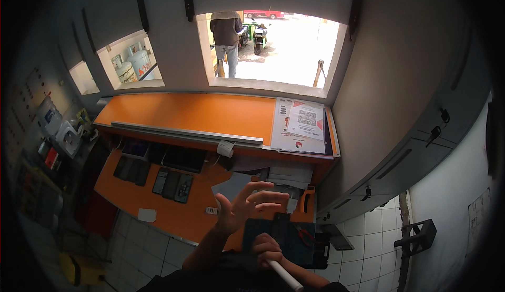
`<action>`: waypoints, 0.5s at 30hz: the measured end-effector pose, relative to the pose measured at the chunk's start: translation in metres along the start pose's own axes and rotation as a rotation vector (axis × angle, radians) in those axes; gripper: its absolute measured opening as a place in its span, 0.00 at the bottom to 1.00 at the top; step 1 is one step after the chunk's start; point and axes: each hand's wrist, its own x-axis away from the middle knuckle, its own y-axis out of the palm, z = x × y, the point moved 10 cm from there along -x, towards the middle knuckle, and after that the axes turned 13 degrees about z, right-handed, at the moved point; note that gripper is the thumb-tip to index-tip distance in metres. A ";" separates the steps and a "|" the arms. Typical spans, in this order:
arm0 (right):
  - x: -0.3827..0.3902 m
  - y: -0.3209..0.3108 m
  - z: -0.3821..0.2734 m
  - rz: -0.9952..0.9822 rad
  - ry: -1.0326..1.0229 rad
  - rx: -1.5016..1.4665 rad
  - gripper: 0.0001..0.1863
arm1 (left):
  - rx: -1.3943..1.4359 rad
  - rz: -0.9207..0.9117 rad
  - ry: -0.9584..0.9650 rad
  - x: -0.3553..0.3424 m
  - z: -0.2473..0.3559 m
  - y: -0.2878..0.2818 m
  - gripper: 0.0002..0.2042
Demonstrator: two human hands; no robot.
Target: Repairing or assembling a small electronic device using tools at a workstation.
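My left hand (236, 209) is raised over the orange desk (184, 217) with its fingers apart and nothing in it. Lower, just to its right, my right hand (267, 249) grips a white tube (288, 277) that slants down toward the lower edge. Beyond my hands lie loose papers (225, 183), dark phone-like devices (172, 185) and a small white item (212, 211). At the desk's right are a dark teal mat (255, 234) and red-handled pliers (305, 236).
An orange counter (184, 116) with printed sheets (305, 124) runs beneath the windows. Grey lockers (400, 155) stand at the right, a dark stool (415, 237) beside the wall. A water dispenser (68, 139) is at left. Outside, a person (226, 42) stands near scooters (260, 37).
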 end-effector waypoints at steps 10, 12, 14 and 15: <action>0.075 -0.003 0.037 -0.161 0.170 -0.050 0.13 | -0.018 -0.082 0.067 -0.008 -0.005 0.004 0.54; 0.082 -0.001 0.088 0.026 1.169 0.164 0.12 | -0.035 -0.048 0.081 -0.005 -0.005 -0.002 0.53; 0.062 -0.001 0.094 -0.006 0.781 0.011 0.10 | -0.051 -0.013 0.095 -0.009 -0.003 -0.008 0.53; 0.052 -0.004 0.071 -0.028 0.401 -0.129 0.10 | 0.015 -0.027 0.110 -0.010 -0.001 -0.006 0.52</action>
